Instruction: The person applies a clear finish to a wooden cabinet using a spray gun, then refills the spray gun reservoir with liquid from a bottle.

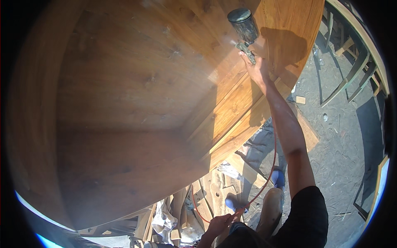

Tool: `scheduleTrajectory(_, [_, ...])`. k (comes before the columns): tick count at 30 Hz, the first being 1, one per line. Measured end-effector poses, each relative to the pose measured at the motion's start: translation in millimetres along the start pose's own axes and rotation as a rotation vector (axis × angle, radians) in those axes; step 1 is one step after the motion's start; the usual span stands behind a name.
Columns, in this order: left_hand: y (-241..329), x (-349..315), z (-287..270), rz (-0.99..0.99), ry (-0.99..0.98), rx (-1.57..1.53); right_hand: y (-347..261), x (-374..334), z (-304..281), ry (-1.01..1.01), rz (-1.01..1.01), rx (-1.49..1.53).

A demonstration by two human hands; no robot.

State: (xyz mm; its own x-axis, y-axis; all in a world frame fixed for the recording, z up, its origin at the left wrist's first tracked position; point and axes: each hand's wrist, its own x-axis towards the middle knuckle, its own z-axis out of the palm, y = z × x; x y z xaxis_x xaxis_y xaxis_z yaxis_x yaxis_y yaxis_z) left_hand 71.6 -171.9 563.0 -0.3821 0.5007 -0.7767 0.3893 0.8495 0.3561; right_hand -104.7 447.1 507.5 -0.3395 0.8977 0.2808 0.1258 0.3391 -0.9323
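Observation:
My right hand (255,68) is stretched far forward, closed round a spray gun (246,51) with a dark, stained cup (244,25) on top. A faint mist leaves the gun toward the left, over the inside of a large brown wooden cabinet (124,95). Low in the view, near my body, my left hand (223,223) is closed on a thin red air hose (271,173). The hose loops up from there along my right forearm. The gun's trigger and part of its handle are hidden by my right fingers.
Wood offcuts (215,190) and a white cloth (164,221) lie on the ground below the cabinet edge. Curved wooden pieces (349,78) stand at the far right on the grey ground. A loose board (306,128) lies beside my right arm. My feet are among the scraps.

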Motion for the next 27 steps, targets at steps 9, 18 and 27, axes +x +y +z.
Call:
scheduleTrajectory(9, [39.7, -7.9, -31.5, 0.164, 0.085, 0.120, -115.4, 64.4, -56.3, 0.173, -0.170, 0.020])
scheduleTrajectory(18, [28.8, -0.1, -27.5, 0.266, 0.211, 0.150, -89.4, 79.9, -26.5, 0.244, -0.157, 0.122])
scheduleTrajectory(27, [38.7, -6.2, -38.8, 0.132, 0.148, 0.067, -20.1, 63.0, -6.6, 0.096, 0.091, -0.066])
